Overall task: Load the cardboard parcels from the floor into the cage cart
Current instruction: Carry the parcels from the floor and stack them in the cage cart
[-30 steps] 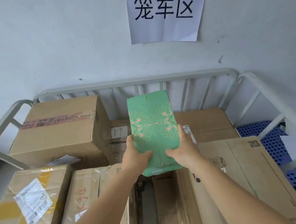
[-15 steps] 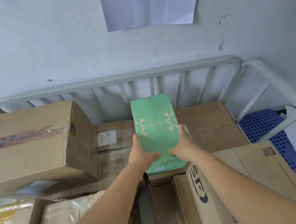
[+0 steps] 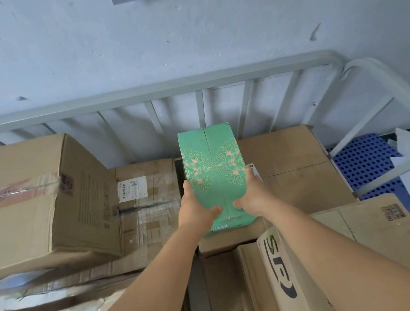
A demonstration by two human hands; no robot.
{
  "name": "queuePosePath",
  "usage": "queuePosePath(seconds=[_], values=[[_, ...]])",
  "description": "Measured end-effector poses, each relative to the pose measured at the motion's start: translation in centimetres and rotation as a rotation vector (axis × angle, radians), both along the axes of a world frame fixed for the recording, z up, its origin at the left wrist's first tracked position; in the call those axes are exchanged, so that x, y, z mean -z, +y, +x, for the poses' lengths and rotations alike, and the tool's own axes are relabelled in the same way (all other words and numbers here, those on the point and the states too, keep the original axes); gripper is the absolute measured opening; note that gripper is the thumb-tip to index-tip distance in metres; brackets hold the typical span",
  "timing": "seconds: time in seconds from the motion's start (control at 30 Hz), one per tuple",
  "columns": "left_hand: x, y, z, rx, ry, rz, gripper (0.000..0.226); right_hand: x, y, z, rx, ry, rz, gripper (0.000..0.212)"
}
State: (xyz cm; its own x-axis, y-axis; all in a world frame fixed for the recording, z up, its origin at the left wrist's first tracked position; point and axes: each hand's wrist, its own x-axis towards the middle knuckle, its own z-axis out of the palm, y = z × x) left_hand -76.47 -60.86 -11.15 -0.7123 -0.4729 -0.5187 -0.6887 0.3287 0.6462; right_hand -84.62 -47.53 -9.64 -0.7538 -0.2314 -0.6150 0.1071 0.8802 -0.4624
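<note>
Both forearms reach over stacked brown cartons as the left hand and right hand clasp a green patterned parcel, fingers wrapped around its sides, above the parcels at the cage cart's back rail. Set half over the gap below, it could tip or slide. A tall taped carton crowds the left; an "SF" box leans right.

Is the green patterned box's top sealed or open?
Sealed: the green patterned cardboard box has both top flaps lying flat and meeting along a centre seam. Left hand and right hand grip its sides.
</note>
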Motion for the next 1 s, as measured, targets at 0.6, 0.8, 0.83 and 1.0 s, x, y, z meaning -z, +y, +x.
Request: queuePosePath(seconds=[0.6,0.8,0.83,1.0], values=[[-5.2,14.7,7.9,0.316,-0.057,0.118,0.094,-6.8,11.9,6.6,0.041,0.341,0.077,0.082],[-4.3,19.5,11.0,0.278,-0.112,0.253,0.101,-6.0,22.6,10.1,0.236,0.121,0.312,0.107],[-4.3,19.7,11.1,0.261,-0.116,0.258,0.104,-5.8,23.9,10.5,0.26,0.099,0.327,0.113],[-4.2,20.0,10.9,0.194,-0.096,0.274,0.104,-5.6,26.9,10.6,0.385,-0.006,0.256,0.124]])
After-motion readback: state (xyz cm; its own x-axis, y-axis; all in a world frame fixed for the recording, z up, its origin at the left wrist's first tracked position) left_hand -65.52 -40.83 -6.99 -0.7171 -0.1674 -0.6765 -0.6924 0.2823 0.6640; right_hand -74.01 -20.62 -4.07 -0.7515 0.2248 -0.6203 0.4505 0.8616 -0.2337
